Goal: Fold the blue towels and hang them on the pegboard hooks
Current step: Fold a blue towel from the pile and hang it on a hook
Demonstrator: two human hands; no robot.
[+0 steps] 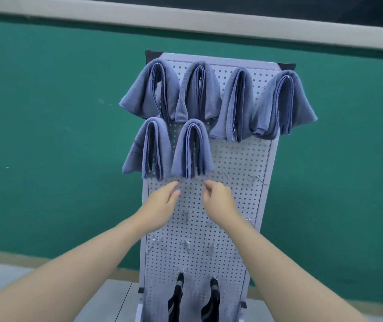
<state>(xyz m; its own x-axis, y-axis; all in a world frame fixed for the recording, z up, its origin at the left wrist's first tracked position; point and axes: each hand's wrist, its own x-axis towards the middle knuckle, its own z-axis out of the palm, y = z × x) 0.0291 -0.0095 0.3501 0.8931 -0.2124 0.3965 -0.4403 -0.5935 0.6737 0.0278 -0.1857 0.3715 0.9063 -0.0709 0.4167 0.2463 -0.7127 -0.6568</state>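
I see six blue towels on the pegboard [239, 163]. Four hang in the top row and two hang below them, at the board's 9 o'clock side. The last one hung, I think, is the sixth towel [191, 149], the right one of the lower pair. It sits folded over its hook and its two sides hang down even.

These towels look soft and light. They bend easily and will not break. I think they can slide off a thin hook if one side hangs lower than the other. The best place to hold one is at the bottom corners or along the fold at the top.

My left hand [162, 203] is just under the towel's bottom edge, at its 7 o'clock. The fingers are loose and a bit spread. The tips are very near the cloth, but I cannot tell if they touch it. It holds nothing.

My right hand [218, 201] is just under the edge at 5 o'clock. Its fingers are curled in a little and it holds nothing that I can see.

Bare hooks [259, 180] stick out at 3 o'clock of the sixth towel. Two dark socks [176, 296] hang at the board's 6 o'clock.
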